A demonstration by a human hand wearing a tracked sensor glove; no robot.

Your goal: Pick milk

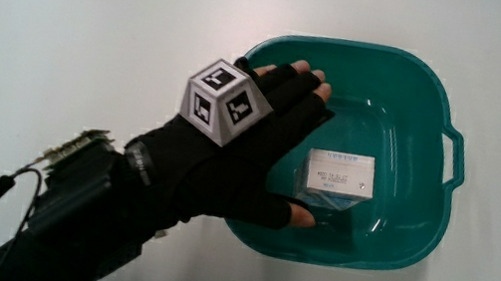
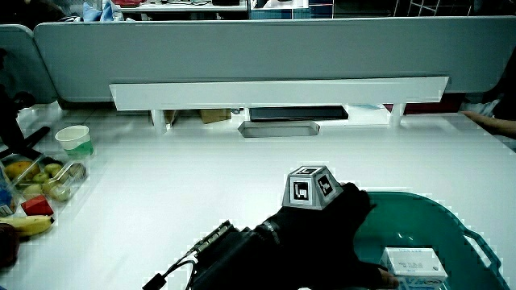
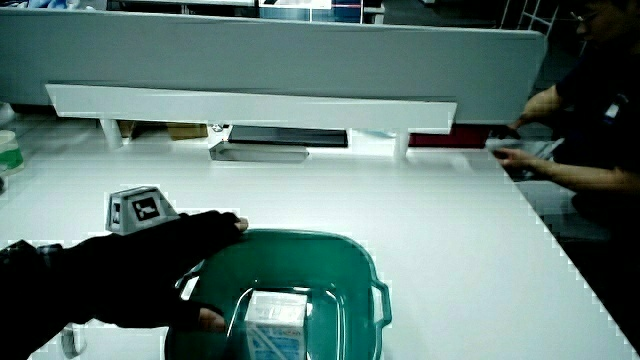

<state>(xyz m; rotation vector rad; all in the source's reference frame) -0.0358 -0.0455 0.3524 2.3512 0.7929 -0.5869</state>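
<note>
1. On the white counter (image 1: 99, 16): a teal basin (image 1: 438, 100) with a handle on its rim, seen also in both side views (image 2: 451, 211) (image 3: 350, 250).
2. Inside the basin, on its floor: the milk carton (image 1: 339, 173), a small white box with a pale printed label facing up; visible too in both side views (image 2: 413, 261) (image 3: 277, 310).
3. Over the basin's rim, on the side away from the handle: the hand (image 1: 249, 150) in its black glove, reaching in just beside the carton; present in both side views (image 2: 339, 234) (image 3: 160, 265).
4. On the back of the hand: the patterned cube (image 1: 223, 101), white with black markings, also clear in both side views (image 2: 310, 187) (image 3: 140, 210).
5. Fingers (image 1: 303, 74) spread apart and extended above the basin's edge, thumb (image 1: 299, 214) stretched nearer to the person, its tip close to the carton's corner; nothing clamped between them, carton not grasped.
6. Along the forearm (image 1: 69, 203): a dark sleeve with a small circuit board and cables attached.
7. In a side view, toward the low partition (image 2: 242, 48): a white shelf strip (image 2: 278, 91) with a dark flat tray (image 2: 278, 128) beneath it.
8. Near the counter's edge in the same side view: a small cup (image 2: 74, 139) and a cluster of fruit (image 2: 36, 185), well apart from the basin.
</note>
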